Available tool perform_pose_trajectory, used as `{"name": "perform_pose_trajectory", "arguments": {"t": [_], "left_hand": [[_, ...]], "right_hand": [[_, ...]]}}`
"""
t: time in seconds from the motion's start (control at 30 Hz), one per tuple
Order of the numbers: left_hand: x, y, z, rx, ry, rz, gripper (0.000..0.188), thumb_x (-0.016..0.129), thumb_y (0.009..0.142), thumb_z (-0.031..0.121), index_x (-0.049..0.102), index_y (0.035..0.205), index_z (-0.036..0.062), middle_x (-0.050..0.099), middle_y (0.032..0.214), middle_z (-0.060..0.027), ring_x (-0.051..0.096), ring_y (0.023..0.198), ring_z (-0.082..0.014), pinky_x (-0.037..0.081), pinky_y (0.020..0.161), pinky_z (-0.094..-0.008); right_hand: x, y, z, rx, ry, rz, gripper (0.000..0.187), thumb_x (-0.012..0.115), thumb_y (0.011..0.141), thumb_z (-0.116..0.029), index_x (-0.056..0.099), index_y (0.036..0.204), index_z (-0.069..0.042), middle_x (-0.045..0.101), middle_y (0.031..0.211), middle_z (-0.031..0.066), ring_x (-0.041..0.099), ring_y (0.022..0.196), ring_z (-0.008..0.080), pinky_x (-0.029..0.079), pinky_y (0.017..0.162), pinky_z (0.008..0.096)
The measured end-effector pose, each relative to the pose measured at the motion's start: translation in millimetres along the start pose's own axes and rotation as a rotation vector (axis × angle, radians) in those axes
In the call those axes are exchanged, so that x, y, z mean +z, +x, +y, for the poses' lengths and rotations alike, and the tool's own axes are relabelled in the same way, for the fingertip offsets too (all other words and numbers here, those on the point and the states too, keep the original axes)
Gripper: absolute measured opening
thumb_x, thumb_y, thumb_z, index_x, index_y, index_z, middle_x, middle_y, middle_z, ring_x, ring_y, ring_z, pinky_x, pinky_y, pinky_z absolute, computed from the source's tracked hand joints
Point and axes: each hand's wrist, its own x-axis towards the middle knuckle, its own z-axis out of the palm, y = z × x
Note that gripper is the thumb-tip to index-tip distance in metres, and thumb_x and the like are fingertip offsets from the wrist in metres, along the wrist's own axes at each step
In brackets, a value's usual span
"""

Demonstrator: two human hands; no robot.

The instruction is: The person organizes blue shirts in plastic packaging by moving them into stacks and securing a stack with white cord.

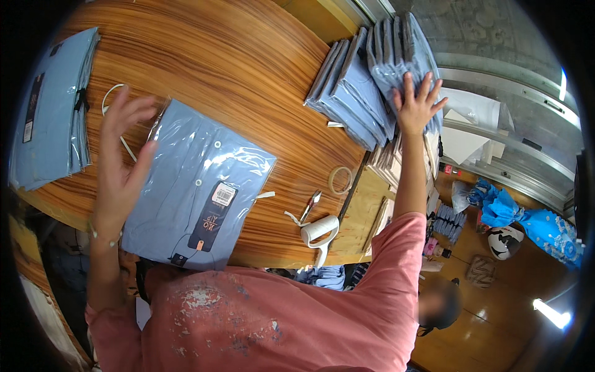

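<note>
Pink shirt (pixel 266 316) fills 6 o'clock, my left hand (pixel 116 160) is spread beside the bagged blue garment (pixel 195 195) at 9 (probably light, limp, slippery; best held by opposite edges), and my right hand (pixel 418 113) splays over bagged stacks (pixel 385 53) at 2.

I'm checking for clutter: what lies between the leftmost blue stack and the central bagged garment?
A white cord on the tabletop and the left hand, both showing in the head view.

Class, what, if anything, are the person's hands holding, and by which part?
No hold clearly shows: the right hand lies, fingers spread, on the stacked bagged shirts; the left hand is open near the flat bagged shirt.
</note>
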Motion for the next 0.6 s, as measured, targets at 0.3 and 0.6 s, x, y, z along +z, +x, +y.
{"name": "perform_pose_trajectory", "arguments": {"t": [0.3,0.6], "left_hand": [[98.7,90.1,37.8,0.280,0.059,-0.423,0.045,0.054,0.082,0.011,0.041,0.125,0.0062,0.049,0.119,-0.0122,0.048,0.110,-0.0248,0.038,0.094,-0.0361],[240.9,168.5,3.2,0.160,0.021,-0.435,0.032,0.052,0.085,0.030,0.056,0.092,-0.0003,0.058,0.083,-0.0129,0.057,0.081,-0.0253,0.045,0.071,-0.0348]], "right_hand": [[-7.1,27.5,39.2,-0.022,-0.051,0.094,0.051,0.054,0.075,-0.055,0.046,0.122,-0.038,0.035,0.136,0.0055,0.029,0.125,0.0337,0.016,0.095,0.0635],[-9.2,31.8,43.6,-0.023,-0.070,0.109,0.051,0.052,0.075,-0.057,0.045,0.122,-0.040,0.037,0.135,0.0025,0.032,0.124,0.0308,0.019,0.095,0.0625]]}}
